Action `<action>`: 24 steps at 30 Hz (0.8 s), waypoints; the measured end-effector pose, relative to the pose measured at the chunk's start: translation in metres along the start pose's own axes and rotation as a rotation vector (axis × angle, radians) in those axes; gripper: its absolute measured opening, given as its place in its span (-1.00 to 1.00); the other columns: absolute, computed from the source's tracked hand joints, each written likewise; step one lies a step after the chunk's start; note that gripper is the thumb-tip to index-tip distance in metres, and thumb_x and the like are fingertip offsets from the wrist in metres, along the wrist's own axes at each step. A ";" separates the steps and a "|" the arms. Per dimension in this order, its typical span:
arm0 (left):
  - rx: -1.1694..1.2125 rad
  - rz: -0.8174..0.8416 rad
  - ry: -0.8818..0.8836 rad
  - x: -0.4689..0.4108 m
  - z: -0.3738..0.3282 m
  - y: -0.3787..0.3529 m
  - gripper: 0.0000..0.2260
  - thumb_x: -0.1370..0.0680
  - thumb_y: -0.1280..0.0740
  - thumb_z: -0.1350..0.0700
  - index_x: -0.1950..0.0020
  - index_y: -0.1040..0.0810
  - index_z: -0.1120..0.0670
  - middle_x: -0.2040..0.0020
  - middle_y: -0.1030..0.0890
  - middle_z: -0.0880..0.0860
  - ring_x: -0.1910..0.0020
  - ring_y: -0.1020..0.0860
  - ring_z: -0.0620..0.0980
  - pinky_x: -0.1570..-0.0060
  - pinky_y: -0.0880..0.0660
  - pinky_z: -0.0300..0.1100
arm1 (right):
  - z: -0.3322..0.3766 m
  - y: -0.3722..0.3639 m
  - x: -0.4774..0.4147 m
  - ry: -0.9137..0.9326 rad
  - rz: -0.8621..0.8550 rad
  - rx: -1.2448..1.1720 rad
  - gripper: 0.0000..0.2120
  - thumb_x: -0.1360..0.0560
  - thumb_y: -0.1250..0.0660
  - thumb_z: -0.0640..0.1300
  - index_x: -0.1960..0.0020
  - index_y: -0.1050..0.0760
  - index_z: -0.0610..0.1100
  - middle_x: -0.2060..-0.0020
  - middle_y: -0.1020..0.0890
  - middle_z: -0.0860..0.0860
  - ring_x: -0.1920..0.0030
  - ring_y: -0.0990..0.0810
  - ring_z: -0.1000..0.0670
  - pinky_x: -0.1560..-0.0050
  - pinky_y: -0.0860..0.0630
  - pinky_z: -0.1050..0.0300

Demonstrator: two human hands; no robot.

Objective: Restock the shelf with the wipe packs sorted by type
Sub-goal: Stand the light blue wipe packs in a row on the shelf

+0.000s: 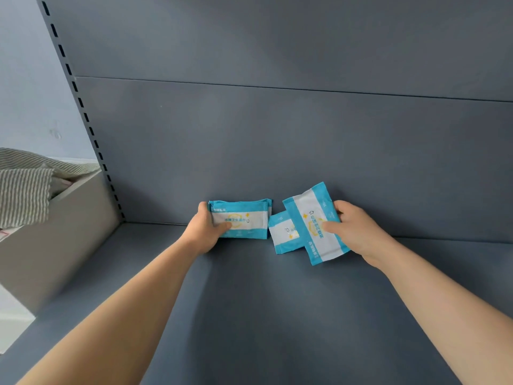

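Note:
Three blue-and-white wipe packs are at the back of the grey shelf (249, 301). My left hand (206, 227) grips the left pack (244, 218), which stands on its long edge against the back panel. My right hand (352, 229) holds a second pack (311, 220) tilted, thumb on its front. A third pack (283, 232) lies partly behind the tilted one, between the other two.
The slotted shelf upright (91, 132) runs along the left side. Left of the shelf stands a beige box (55, 240) with striped cloth (25, 193) hanging over it. The grey back panel (277, 134) closes the rear.

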State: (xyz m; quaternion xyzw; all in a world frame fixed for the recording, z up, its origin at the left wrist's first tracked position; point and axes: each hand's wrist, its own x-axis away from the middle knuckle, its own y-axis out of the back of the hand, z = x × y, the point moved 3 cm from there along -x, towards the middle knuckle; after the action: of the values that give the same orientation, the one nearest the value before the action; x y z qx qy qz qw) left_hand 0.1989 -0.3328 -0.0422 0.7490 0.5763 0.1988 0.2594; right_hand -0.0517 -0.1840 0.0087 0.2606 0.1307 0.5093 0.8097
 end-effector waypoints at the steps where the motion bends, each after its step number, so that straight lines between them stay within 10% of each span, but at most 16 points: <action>1: 0.002 0.016 0.007 0.000 -0.001 -0.002 -0.60 -0.51 -0.42 0.07 -0.10 -0.22 0.13 -0.07 -0.47 0.07 0.03 -0.46 0.05 0.11 -0.35 -0.16 | 0.000 0.002 0.000 0.003 -0.003 -0.012 -0.88 -0.56 -0.28 -0.23 -0.06 -0.46 -0.06 0.02 -0.61 0.11 0.09 -0.62 0.15 0.22 -0.58 0.15; 13: 0.120 -0.185 0.005 0.010 0.006 0.004 -0.53 -0.51 -0.40 0.02 -0.32 -0.31 0.13 -0.23 -0.51 0.05 -0.11 -0.51 0.00 -0.06 -0.46 -0.11 | -0.015 0.022 0.000 -0.056 -0.055 -0.342 -0.84 -0.56 -0.28 -0.29 -0.04 -0.52 -0.06 -0.01 -0.67 -0.03 -0.01 -0.65 -0.04 -0.03 -0.58 -0.02; 18: 0.053 -0.419 -0.278 0.039 -0.023 0.009 -0.68 -0.51 -0.39 0.01 -0.22 -0.43 0.05 -0.13 -0.49 -0.01 -0.08 -0.48 -0.02 -0.06 -0.47 -0.12 | -0.008 0.009 0.001 -0.022 0.086 -0.572 -0.79 -0.56 -0.24 -0.33 -0.16 -0.51 -0.16 -0.05 -0.68 -0.10 -0.09 -0.65 -0.13 -0.19 -0.52 -0.18; 24: 0.559 0.235 -0.073 0.058 -0.052 -0.013 -0.73 -0.47 -0.46 0.14 -0.14 -0.55 0.12 -0.06 -0.68 0.04 0.03 -0.68 -0.02 0.01 -0.62 -0.02 | 0.008 -0.025 0.007 0.013 0.280 -0.594 -0.75 -0.55 -0.24 -0.35 -0.19 -0.49 -0.17 -0.07 -0.67 -0.13 -0.08 -0.65 -0.14 -0.13 -0.55 -0.16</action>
State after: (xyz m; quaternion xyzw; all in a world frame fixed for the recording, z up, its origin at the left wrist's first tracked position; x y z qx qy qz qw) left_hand 0.1733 -0.2661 -0.0097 0.8597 0.5082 0.0342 0.0392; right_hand -0.0260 -0.1884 0.0023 0.0255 -0.0556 0.6332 0.7716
